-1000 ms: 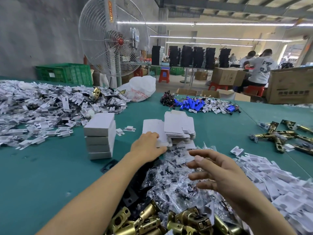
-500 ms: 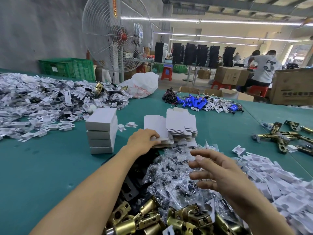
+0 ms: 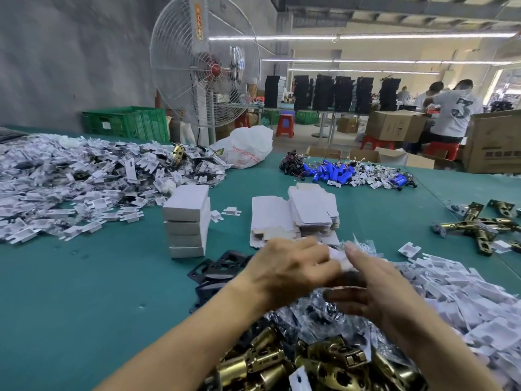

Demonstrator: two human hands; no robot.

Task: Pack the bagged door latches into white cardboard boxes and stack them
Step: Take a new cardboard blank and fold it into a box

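My left hand (image 3: 287, 269) grips a flat white box blank (image 3: 338, 256) just in front of the stacks of flat blanks (image 3: 307, 213). Beside it, my right hand (image 3: 375, 289) has thumb and fingers stretched toward the blank; motion blur hides the contact. Both hands hover over a heap of clear-bagged latches (image 3: 318, 314). Bare brass latches (image 3: 310, 362) lie nearest me. A stack of several closed white boxes (image 3: 187, 218) stands to the left on the green table (image 3: 84, 292).
Black plates (image 3: 217, 269) lie left of my hands. White inserts are heaped at the right (image 3: 465, 300) and far left (image 3: 70, 176). Farther off lie blue cells (image 3: 332, 172), loose brass latches (image 3: 479, 224) and a white bag (image 3: 245, 148). A fan (image 3: 205, 69) stands behind.
My left hand drew back from the stack of blanks with one blank in it. My right hand moved left to meet it.
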